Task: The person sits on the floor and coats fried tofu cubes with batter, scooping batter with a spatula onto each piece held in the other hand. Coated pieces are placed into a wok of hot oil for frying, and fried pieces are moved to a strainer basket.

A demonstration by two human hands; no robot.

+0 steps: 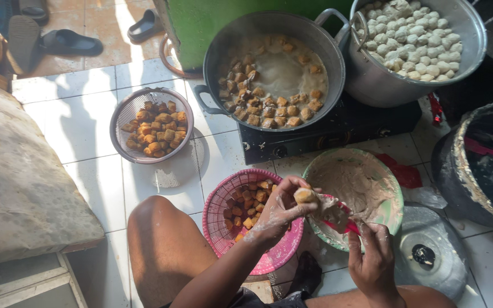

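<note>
My left hand (281, 210), smeared with pale paste, holds a golden fried cube (304, 195) over the edge of a pink basket (281, 259). That basket holds several more fried cubes (249, 202). My right hand (372, 256) grips a red-handled utensil (343, 225) that reaches toward the cube, carrying grey paste. Just beyond the hands sits a green bowl (392, 214) lined with the same grey paste.
A dark wok (215, 63) of frying cubes stands on a black stove (338, 134). A metal pot (472, 40) of white balls is at the top right. A metal strainer (122, 114) of fried cubes sits on the white tiles, a black bucket (475, 188) at the right, sandals (69, 41) at the top left.
</note>
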